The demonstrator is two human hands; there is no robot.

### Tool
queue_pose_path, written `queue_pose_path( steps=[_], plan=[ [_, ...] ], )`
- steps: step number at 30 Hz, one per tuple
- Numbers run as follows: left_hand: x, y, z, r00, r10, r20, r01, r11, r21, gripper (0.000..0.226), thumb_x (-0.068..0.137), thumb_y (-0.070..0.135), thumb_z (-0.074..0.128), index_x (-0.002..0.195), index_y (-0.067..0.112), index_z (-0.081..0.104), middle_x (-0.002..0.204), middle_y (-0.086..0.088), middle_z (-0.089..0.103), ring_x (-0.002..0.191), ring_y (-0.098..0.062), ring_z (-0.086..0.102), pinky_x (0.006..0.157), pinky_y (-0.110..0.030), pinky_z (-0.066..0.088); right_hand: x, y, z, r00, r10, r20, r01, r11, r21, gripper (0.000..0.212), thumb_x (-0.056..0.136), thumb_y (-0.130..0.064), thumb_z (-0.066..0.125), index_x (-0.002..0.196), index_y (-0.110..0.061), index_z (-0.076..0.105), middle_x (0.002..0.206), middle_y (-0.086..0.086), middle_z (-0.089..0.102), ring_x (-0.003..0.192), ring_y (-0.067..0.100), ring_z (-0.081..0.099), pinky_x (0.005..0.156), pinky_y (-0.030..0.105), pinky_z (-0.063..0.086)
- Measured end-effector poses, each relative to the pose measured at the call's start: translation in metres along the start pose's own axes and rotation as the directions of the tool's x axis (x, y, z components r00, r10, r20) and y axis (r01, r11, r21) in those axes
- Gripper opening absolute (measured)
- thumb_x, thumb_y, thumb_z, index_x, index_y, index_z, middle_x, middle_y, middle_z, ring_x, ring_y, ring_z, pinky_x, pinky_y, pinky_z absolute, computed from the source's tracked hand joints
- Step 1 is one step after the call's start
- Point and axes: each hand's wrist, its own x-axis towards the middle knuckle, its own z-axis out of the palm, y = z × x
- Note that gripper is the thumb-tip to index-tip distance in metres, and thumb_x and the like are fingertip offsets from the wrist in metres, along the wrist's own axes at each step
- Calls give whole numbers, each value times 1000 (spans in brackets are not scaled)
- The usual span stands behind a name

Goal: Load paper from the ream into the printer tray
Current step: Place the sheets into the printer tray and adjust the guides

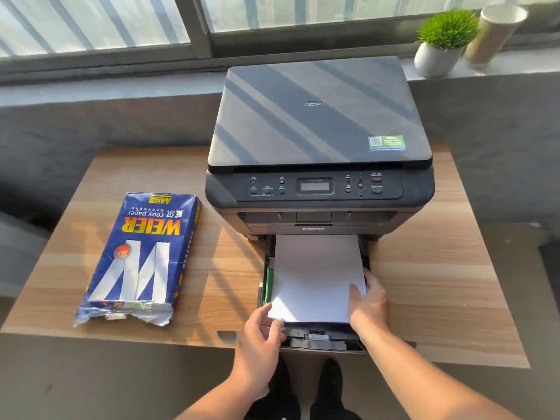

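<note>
A dark grey printer [318, 122] stands on a wooden table, its black paper tray [321, 339] pulled out toward me. A stack of white paper [315, 274] lies in the tray, slightly skewed. My left hand [260, 338] pinches the stack's near left corner. My right hand [368, 301] grips its near right edge, thumb on top. The blue ream wrapper [142, 256] lies to the left of the printer, its near end torn open with white sheets showing.
The wooden table [439, 283] has bare surface to the right of the tray and between ream and printer. A potted green plant [442, 40] and a beige cylinder [494, 31] sit on the window ledge behind.
</note>
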Motion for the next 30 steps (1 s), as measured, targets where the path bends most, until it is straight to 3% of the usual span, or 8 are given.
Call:
queue_pose_path(
  steps=[6,9,12,15,18,20,25,30],
  plan=[
    [7,-11,-1,999,10,46,-11,1000,21,20,93,11,58,106,25,66,74,-1,75,70,-12,71,73,-36,60,9,0,18,998,-25,50,37,968,-250,52,98,-17,50,149,-19,39,142,16,56,124,41,56,99,43,46],
    [10,-7,-2,999,10,52,-11,1000,11,17,94,12,58,104,22,67,77,1,75,69,-10,71,68,-27,57,6,-2,12,993,-64,98,98,916,-390,53,97,-27,52,148,-20,39,142,18,54,123,42,56,98,46,46],
    [22,3,-9,999,43,15,-44,998,41,12,95,18,59,103,22,68,85,6,73,76,-5,70,67,-13,52,-1,1,-13,971,-239,17,211,817,-537,53,92,-46,53,140,-23,46,142,8,46,121,36,54,95,52,49],
    [42,5,-13,988,126,-92,-107,977,186,14,95,19,60,108,18,66,94,6,67,82,-2,63,66,-5,45,7,17,-33,973,-228,-36,163,789,-593,49,86,-45,63,123,-14,57,124,11,57,109,35,58,83,51,54],
    [55,4,-7,983,139,-117,-95,943,319,18,95,18,61,110,13,67,100,0,64,74,1,58,64,-5,39,11,22,-32,988,-147,-49,100,845,-525,15,84,-32,68,91,-18,67,89,9,71,80,32,65,69,47,57],
    [59,3,-1,983,143,-115,-92,926,367,19,93,18,63,110,11,68,100,-2,64,76,-6,59,71,-9,40,10,20,-30,990,-128,-59,83,868,-489,5,86,-24,67,83,-20,66,80,8,71,71,30,65,66,44,58],
    [61,7,5,975,151,-162,-77,917,392,26,89,12,67,115,14,69,93,2,64,83,-13,59,79,-20,41,13,23,-26,992,-113,-56,70,862,-502,7,89,-21,63,87,-17,68,81,7,70,72,30,66,68,46,59],
    [59,10,6,971,149,-189,-71,928,367,34,85,5,69,118,12,69,103,-4,75,94,-20,68,88,-29,51,17,23,-27,993,-107,-49,72,883,-464,10,89,-17,63,91,-11,71,80,7,68,72,30,65,69,40,57]
  ],
)
